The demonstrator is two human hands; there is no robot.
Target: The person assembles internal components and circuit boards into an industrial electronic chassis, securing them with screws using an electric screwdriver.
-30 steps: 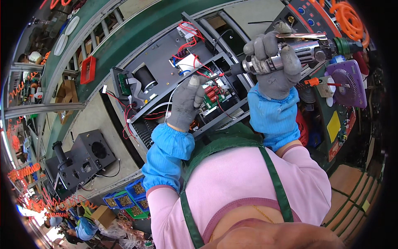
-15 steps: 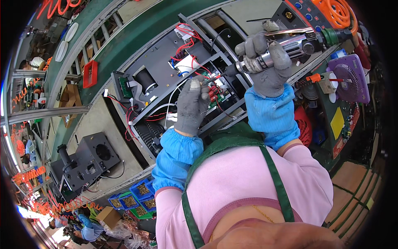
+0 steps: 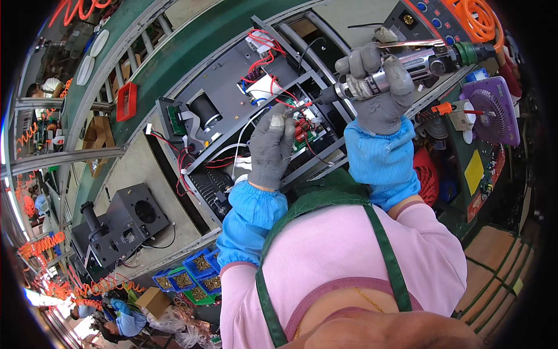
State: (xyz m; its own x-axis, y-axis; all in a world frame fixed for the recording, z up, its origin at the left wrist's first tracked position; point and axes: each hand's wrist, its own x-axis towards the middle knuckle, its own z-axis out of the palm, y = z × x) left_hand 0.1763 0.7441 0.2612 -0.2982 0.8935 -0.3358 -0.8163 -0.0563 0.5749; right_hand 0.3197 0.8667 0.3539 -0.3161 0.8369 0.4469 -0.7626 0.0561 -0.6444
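Note:
In my right hand (image 3: 381,87), gloved in grey, is a silver air screwdriver (image 3: 415,65) with a green collar. The fingers wrap around its body, and its long thin bit points left. My left hand (image 3: 270,142), also gloved, is closed in a pinch at the bit's tip. Anything small between those fingertips is hidden. Both hands are above an opened dark grey metal chassis (image 3: 229,75). Inside are a green circuit board (image 3: 314,136) with red parts, a black cylinder (image 3: 204,110), and red and white wires.
A second dark grey unit (image 3: 131,218) stands on the bench at left. Blue bins (image 3: 200,263) of small brass-coloured screws sit at its near edge. At right are a purple fan (image 3: 491,110) and a control panel (image 3: 433,23) with blue knobs. A red tray (image 3: 126,102) lies on the green conveyor.
My right hand and the screwdriver have shifted slightly right. My left hand has also moved a little right, still pinched at the bit's tip.

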